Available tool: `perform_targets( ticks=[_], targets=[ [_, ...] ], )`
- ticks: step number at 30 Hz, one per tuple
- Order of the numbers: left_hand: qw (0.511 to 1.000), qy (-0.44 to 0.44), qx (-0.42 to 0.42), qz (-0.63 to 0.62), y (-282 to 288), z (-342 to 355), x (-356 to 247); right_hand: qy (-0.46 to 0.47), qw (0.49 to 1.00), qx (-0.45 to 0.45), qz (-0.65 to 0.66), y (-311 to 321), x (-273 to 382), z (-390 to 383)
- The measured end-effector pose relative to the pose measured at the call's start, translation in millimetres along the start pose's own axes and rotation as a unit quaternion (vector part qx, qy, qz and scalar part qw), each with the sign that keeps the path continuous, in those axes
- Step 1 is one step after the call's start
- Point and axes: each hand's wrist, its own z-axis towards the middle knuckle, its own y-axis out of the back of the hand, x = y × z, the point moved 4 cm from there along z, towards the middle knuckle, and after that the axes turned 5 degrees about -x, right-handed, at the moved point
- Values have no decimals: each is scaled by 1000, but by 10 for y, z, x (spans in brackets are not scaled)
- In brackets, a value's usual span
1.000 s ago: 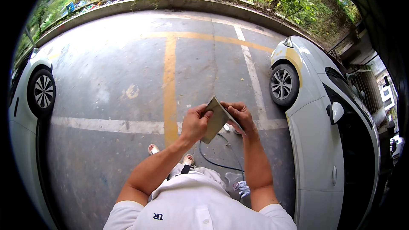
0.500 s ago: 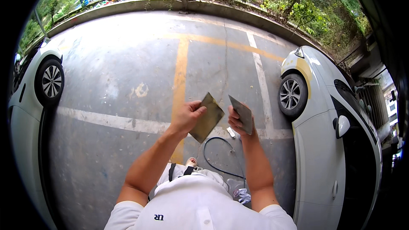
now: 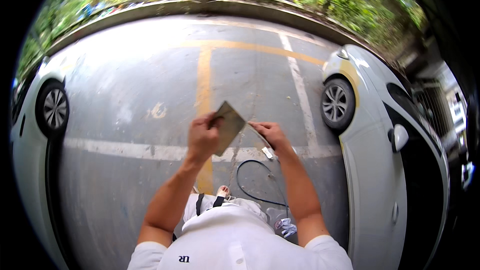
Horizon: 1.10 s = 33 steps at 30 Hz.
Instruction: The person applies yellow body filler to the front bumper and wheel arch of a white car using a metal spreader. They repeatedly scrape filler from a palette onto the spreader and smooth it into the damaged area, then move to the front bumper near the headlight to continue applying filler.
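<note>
My left hand [image 3: 202, 136] is closed on a thin, square, grey-brown putty spreader [image 3: 232, 129], thumb across its face. Opposite it, my right hand [image 3: 274, 136] grips a second putty spreader [image 3: 260, 134], turned nearly edge-on so that only a narrow strip shows. The two spreaders come together at the right corner of the left one; I cannot tell whether they touch. Any filler on them is too small to make out. Both hands are held out over the painted floor.
Parked pale cars stand to the left [image 3: 30, 170] and right [image 3: 372, 185]; the right one has a yellowish patch [image 3: 350, 72] over its front wheel. A dark hose [image 3: 239, 182] loops on the floor by my feet, near a small white piece [image 3: 267, 153] and a crumpled white-blue item [image 3: 287, 227].
The right spreader has turned from showing its face to nearly edge-on, and my right hand has moved left toward the left spreader. My view has shifted slightly.
</note>
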Motion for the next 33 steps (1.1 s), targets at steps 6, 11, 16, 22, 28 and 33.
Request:
perform_targets(
  ticks=[6,11,16,22,28,33],
  targets=[
    [956,-131,-6,263,-30,-150,-124,-51,989,62,126,-509,240,-24],
    [997,-31,35,-58,-200,-292,48,160,932,-309,-98,-24,6,146],
    [976,137,92,-142,-35,-103,522,390,908,-146,-39,-260,276,-296],
    [987,114,57,-96,-1,-95,644,321,741,-30,-589,-302,167,-334],
    [968,159,47,-186,-83,-45,690,286,830,-134,-459,-206,203,-306],
    [927,178,-87,-319,13,123,841,105,983,-121,-86,-68,-246,70]
  ],
)
